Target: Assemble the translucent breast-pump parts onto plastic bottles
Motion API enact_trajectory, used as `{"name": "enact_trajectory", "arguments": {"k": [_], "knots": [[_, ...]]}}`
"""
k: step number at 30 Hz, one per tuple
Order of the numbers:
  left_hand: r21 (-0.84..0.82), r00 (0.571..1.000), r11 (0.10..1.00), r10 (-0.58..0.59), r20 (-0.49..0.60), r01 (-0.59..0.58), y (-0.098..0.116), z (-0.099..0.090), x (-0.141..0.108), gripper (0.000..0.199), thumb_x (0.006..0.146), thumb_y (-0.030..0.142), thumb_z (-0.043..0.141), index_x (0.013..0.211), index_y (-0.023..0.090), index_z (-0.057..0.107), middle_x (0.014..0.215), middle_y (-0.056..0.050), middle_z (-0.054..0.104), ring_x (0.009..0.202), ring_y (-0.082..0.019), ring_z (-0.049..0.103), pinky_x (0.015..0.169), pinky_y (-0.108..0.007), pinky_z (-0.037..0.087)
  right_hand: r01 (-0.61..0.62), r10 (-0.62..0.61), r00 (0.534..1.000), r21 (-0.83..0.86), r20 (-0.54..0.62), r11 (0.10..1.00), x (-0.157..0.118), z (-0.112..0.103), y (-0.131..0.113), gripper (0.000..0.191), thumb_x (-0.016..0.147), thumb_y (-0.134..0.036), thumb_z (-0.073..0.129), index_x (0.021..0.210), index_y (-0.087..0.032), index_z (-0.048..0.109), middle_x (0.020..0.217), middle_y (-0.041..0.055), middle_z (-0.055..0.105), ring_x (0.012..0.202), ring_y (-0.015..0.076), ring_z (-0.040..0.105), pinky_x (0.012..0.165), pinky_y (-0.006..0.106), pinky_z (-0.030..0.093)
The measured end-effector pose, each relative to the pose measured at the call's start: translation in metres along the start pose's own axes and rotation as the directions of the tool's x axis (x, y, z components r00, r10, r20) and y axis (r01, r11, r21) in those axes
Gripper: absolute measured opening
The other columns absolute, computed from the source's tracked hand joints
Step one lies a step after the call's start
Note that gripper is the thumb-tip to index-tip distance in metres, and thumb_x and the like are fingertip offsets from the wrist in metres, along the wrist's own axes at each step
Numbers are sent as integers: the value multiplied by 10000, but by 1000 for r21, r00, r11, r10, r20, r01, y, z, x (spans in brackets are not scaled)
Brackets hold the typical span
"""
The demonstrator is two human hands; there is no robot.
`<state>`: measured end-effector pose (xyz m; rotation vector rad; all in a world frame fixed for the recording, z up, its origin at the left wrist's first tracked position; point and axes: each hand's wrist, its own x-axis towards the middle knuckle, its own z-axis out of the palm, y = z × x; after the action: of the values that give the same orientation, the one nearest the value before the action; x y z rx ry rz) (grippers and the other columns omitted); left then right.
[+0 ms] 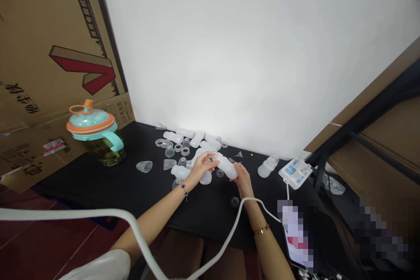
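Two hands (pixel 201 166) holding white bottle (pixel 226 166), black table (pixel 144 194)

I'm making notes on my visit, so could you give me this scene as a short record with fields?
Left hand: holding one end of a white bottle
Right hand: holding its other end
Surface: black table
Scattered nearby: other white bottles, clear caps, rings
Person's left: jug with orange-rimmed lid
Person's right: phone, capped bottle
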<state>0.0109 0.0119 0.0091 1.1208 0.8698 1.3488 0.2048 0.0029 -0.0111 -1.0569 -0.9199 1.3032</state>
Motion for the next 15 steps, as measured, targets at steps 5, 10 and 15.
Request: {"name": "enact_trajectory", "arguments": {"k": [5,10,15], "knots": [[8,1000,1000,4,-13,-4,-1,-1,1,466,678,411,833,1002,139,637,1052,-71,662,555,-68,583,502,-212,463,37,-37,999,-27,-5,999,-1,0,-1,438,684,-519,837,982,-214,735,998,34,686,777,173,621,512,228,517],[8,1000,1000,-1,-18,1,2,-1,0,461,683,422,824,997,141,636,1059,-69,662,558,-71,592,499,-210,456,74,-73,997,-40,22,996,-2,1,-1,505,661,-438,861,1094,-229,706,1042,37,674,833,181,622,541,222,533],[8,999,1000,-17,-44,18,5,0,-1,488,677,433,825,1023,130,663,942,-47,674,548,-77,578,497,-206,445,113,-109,993,-66,53,991,-3,2,-2,614,611,-362,897,1169,-236,673,1092,44,677,882,201,628,573,237,550]]}}
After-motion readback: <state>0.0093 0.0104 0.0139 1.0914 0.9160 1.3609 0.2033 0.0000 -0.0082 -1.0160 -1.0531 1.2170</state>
